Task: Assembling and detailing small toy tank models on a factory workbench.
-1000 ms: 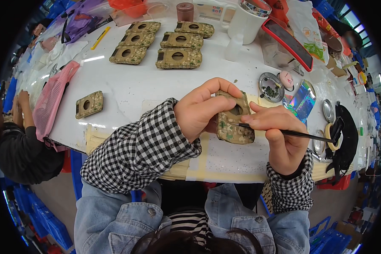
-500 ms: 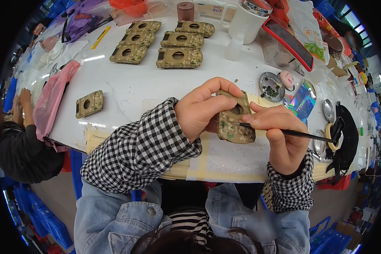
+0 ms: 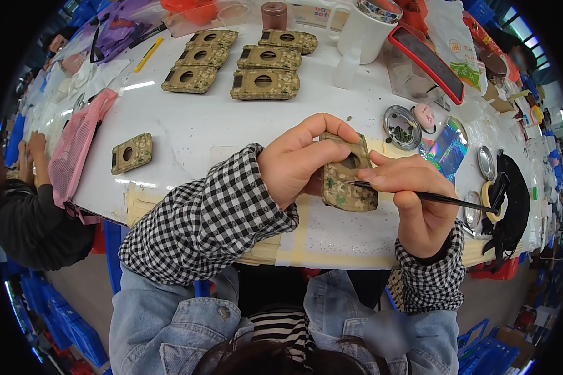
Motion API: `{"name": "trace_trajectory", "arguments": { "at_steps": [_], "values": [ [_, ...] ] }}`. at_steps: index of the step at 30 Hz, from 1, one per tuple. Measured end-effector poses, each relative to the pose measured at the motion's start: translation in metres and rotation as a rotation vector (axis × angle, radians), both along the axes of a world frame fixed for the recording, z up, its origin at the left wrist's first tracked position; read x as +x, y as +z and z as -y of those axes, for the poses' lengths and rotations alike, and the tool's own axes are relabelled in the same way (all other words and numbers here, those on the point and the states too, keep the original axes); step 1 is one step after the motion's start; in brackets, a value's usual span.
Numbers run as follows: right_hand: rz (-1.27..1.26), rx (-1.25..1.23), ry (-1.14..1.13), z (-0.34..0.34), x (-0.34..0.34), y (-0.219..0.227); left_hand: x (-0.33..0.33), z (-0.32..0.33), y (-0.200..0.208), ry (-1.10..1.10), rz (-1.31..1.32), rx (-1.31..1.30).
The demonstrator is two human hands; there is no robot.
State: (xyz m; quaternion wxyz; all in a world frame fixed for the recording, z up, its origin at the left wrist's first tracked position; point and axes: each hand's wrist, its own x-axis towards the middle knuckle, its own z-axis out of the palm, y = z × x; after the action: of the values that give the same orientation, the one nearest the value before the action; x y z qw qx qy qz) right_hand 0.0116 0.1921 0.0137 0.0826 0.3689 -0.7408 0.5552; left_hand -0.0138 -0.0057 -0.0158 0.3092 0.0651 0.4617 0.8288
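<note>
My left hand (image 3: 303, 156) grips a camouflage-painted model tank hull (image 3: 350, 195), thumb on its top face near the round hole. Between the fingers and thumb of my right hand (image 3: 419, 200) are slim black tweezers (image 3: 447, 199). Their thin tips touch or hover just over the hull's top below the hole; which of the two I cannot tell. Any tiny part at the tips is too small to make out. Beyond my right hand, a round metal dish (image 3: 391, 114) holds small dark green bits (image 3: 400, 134).
Several similar hulls stand in two columns at the back, including one hull (image 3: 266, 85); another hull (image 3: 132, 154) lies alone at left. A white mug (image 3: 363, 31), a red-cased phone (image 3: 426, 64) and a pink mesh bag (image 3: 84, 147) surround the workspace. A co-worker's arm (image 3: 37, 159) rests at far left.
</note>
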Motion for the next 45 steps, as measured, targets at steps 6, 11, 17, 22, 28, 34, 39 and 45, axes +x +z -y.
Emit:
{"name": "trace_trajectory", "arguments": {
  "at_steps": [6,11,17,22,28,34,39,45],
  "values": [
    [0.005,-0.004,-0.004,0.0,0.0005,0.0,0.0003,0.0002,0.0012,-0.002,0.001,-0.01],
    [-0.009,0.006,-0.005,0.0,0.0,0.0002,0.0007,0.0002,0.0028,0.001,0.004,-0.023],
    [0.006,-0.001,-0.002,-0.0005,0.0,0.0001,0.0005,0.0002,0.0027,-0.005,0.003,-0.018],
    [-0.004,0.01,0.002,-0.0003,-0.0001,0.0016,0.0004,0.0004,0.0019,-0.01,0.003,-0.02],
    [0.014,-0.022,0.0,-0.0008,0.0002,-0.0007,0.001,0.0002,0.0037,-0.01,0.015,-0.015],
    [0.013,-0.003,0.004,-0.0006,0.0,-0.0002,0.0008,0.0004,0.0026,-0.01,0.016,-0.016],
    [0.002,0.008,-0.001,-0.0006,0.0003,0.0005,0.0002,0.0,0.001,-0.012,0.016,-0.007],
    [-0.02,0.026,-0.006,-0.0003,0.0001,0.0008,0.0,0.0006,-0.0002,-0.013,0.006,-0.005]
  ]
}}
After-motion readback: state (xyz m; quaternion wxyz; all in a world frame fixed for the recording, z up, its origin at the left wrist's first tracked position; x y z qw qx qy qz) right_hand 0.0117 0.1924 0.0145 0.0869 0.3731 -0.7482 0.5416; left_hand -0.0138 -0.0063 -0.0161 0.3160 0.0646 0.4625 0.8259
